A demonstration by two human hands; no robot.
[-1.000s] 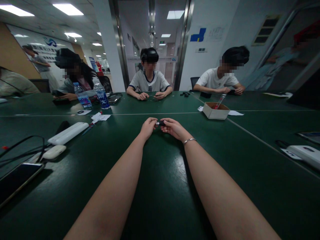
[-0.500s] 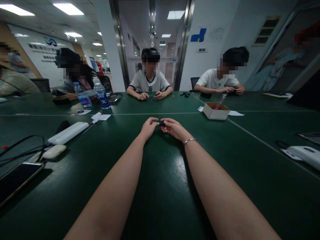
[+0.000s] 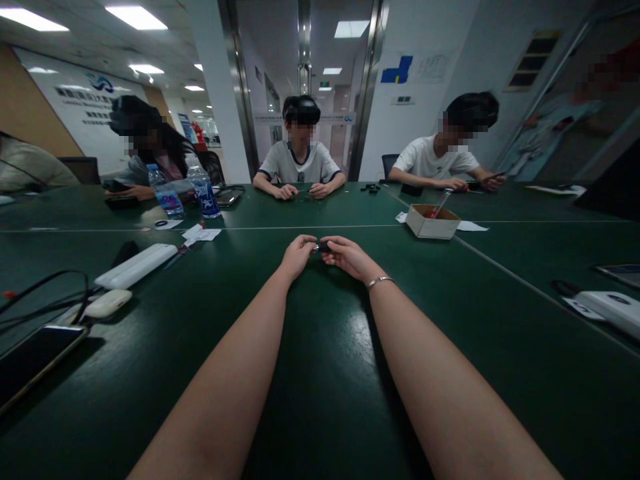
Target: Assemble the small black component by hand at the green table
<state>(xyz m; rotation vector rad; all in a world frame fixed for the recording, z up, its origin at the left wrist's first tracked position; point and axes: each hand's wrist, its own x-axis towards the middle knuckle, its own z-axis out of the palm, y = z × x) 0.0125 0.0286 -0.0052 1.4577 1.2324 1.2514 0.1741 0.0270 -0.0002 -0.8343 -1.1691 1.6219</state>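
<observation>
Both my arms stretch out over a dark green table (image 3: pixel 330 373). My left hand (image 3: pixel 297 255) and my right hand (image 3: pixel 347 257) meet at the table's middle, fingers pinched on a small black object (image 3: pixel 321 247) with a silvery end toward the left hand. The object is too small to name. A thin bracelet (image 3: pixel 379 281) circles my right wrist.
An open cardboard box (image 3: pixel 431 222) with a red-tipped tool stands right of my hands. At left lie a white power strip (image 3: pixel 136 265), a white mouse (image 3: pixel 107 303), cables, a phone (image 3: pixel 35 357) and two water bottles (image 3: pixel 204 193). Three people sit across the table working on small parts.
My hands stay nearly still on the small black object; the fingers shifted slightly. The person at the far right has reached an arm outward.
</observation>
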